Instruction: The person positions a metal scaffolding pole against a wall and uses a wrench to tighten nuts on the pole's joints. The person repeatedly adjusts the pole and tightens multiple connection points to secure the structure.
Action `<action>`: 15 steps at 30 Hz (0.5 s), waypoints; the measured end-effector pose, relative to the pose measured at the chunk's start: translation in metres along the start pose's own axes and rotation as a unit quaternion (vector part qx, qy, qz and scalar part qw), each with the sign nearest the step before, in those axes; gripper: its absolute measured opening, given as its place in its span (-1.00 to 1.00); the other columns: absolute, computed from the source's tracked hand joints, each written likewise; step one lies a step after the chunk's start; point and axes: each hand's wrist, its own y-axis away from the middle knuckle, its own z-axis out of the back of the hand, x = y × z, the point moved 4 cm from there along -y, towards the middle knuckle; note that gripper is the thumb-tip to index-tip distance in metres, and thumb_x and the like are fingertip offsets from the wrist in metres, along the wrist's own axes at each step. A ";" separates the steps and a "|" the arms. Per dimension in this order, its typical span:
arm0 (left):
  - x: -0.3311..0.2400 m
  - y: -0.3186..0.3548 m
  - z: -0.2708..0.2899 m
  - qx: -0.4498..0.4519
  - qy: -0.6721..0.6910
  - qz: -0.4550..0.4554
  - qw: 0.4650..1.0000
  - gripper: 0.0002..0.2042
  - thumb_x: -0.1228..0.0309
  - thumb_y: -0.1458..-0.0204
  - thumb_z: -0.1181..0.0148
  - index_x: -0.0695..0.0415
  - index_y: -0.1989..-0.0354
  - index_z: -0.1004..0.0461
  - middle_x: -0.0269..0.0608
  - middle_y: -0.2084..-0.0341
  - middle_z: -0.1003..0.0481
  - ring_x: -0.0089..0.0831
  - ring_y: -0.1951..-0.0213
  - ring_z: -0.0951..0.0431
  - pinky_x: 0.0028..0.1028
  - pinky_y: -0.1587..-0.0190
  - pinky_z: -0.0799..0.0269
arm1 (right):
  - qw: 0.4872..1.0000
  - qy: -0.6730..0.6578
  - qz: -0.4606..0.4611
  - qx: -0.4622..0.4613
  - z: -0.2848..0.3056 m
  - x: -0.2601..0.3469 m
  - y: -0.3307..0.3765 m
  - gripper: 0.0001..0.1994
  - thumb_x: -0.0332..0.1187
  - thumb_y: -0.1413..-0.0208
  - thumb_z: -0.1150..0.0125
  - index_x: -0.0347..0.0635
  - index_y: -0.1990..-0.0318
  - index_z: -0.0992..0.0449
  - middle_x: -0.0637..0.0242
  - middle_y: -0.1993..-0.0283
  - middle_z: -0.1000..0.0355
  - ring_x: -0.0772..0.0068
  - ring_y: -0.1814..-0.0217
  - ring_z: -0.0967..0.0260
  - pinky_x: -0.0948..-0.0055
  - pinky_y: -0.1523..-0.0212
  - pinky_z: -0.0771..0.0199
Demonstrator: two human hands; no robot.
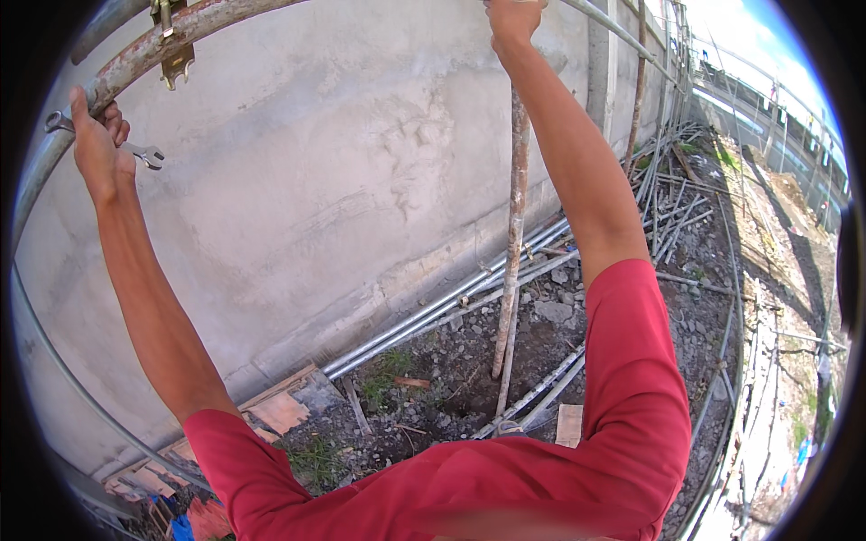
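Observation:
My left hand [101,144] is raised at the upper left, closed around a metal combination wrench [149,157]. The wrench's ring end lies by a weathered scaffold pipe [135,65], and its open jaw sticks out past my palm. My fingers are also up against this pipe. Farther along it, a brass-coloured scaffold clamp [174,56] hangs with its lower part swung down. At the top edge, my right hand [514,18] is curled and partly cut off beside another scaffold pipe [622,32]. What it grips lies out of the picture.
A grey plastered wall [298,180] stands in front of me. A rusty upright pole [512,234] rises below my right hand. Long metal pipes [424,317] lie along the wall's foot, on rubble [550,311]. Planks [280,410] lie lower left; more poles [667,212] lie at right.

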 end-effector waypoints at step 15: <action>-0.004 0.005 -0.003 -0.007 -0.001 0.005 1.000 -0.58 0.02 -0.31 -0.16 0.19 0.33 -0.46 -0.30 0.58 -0.38 -0.63 0.64 -0.15 -0.57 0.53 -0.07 | 0.989 0.146 -0.003 0.021 0.003 0.008 -0.005 -0.53 -0.21 -0.25 -0.24 -0.44 -0.15 -0.42 -0.19 0.09 -0.59 -0.16 0.01 -0.57 0.05 -0.04 -0.52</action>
